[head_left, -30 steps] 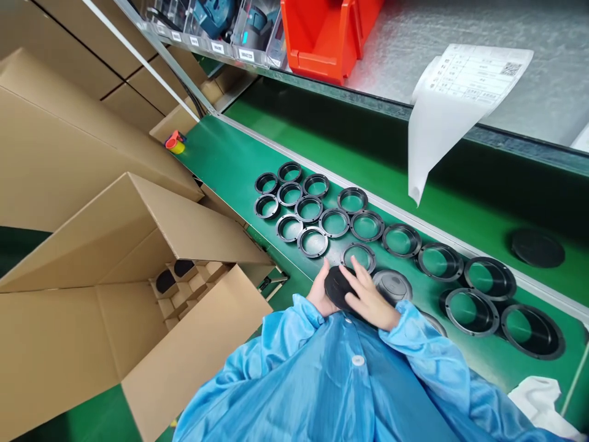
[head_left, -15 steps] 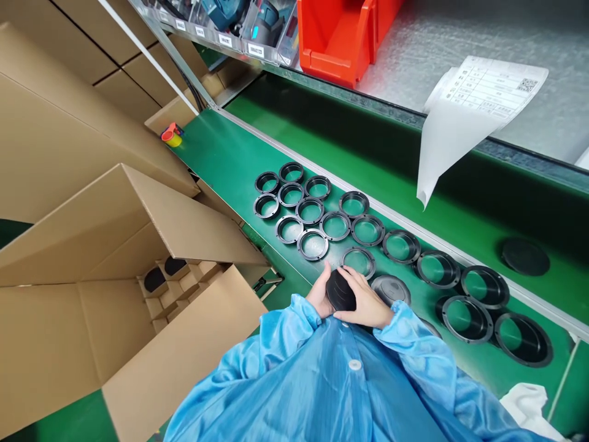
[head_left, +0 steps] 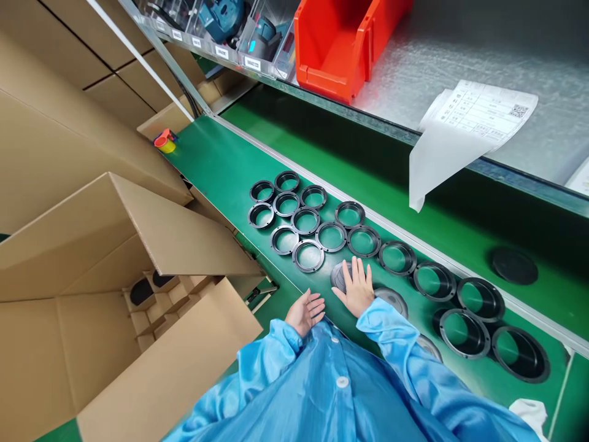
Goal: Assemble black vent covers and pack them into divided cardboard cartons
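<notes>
My right hand lies flat with its fingers spread over a round black lid. That lid sits where a black ring stands on the green bench, and the hand partly covers it. Nearer the bench edge, my left hand is open and empty, palm turned inward. A second lidded round part lies just right of my right hand, and another lidded part shows partly behind my sleeve. Several open black flanged rings stand in rows around them, with taller black cups to the right.
A cardboard box with dividers stands open at the left. A black disc lies behind the bench rail. Above are a red bin and a hanging paper sheet. A yellow-and-red tape roll rests at the far corner.
The black lid both hands held has been set down onto the nearest open ring. My right hand has moved forward and flattened on it; my left hand has let go and drawn back slightly.
</notes>
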A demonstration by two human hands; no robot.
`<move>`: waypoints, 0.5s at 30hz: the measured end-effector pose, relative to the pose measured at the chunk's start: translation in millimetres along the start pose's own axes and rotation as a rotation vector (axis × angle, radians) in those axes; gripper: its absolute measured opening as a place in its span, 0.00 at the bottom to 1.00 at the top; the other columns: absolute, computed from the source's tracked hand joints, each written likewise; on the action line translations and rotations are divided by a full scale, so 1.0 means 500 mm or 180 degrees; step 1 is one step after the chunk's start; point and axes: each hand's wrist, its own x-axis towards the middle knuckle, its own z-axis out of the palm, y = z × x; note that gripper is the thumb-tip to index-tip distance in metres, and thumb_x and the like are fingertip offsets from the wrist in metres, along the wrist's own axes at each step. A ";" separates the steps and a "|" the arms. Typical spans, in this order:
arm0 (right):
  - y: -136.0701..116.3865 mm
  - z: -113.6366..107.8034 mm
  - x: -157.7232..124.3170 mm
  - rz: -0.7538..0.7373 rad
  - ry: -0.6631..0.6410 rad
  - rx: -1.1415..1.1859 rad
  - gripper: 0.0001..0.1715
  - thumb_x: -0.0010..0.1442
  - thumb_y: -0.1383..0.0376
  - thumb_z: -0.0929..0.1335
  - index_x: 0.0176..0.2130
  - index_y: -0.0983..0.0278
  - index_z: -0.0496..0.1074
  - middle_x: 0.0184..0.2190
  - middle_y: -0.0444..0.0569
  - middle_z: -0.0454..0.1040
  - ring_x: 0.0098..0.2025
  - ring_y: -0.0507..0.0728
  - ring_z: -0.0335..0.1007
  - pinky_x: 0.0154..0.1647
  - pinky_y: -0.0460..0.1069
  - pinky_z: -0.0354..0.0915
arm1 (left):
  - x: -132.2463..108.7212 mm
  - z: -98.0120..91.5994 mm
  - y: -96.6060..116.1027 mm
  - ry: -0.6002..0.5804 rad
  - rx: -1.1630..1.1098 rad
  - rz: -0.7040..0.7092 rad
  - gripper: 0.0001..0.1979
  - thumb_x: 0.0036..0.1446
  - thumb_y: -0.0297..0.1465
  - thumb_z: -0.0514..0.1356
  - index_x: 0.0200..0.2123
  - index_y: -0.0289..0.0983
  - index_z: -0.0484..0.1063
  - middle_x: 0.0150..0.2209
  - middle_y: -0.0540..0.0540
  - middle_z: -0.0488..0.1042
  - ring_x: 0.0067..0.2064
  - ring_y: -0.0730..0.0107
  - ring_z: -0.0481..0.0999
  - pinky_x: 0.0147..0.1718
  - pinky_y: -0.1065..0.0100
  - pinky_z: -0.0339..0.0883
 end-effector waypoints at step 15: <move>0.376 -0.225 0.053 0.3400 0.1493 0.2638 0.21 0.64 0.54 0.69 0.51 0.63 0.75 0.55 0.58 0.72 0.56 0.62 0.67 0.59 0.59 0.64 | 0.007 0.008 0.037 0.0517 0.0238 0.0032 0.10 0.66 0.29 0.54 0.46 0.32 0.72 0.34 0.44 0.79 0.32 0.70 0.81 0.35 0.70 0.77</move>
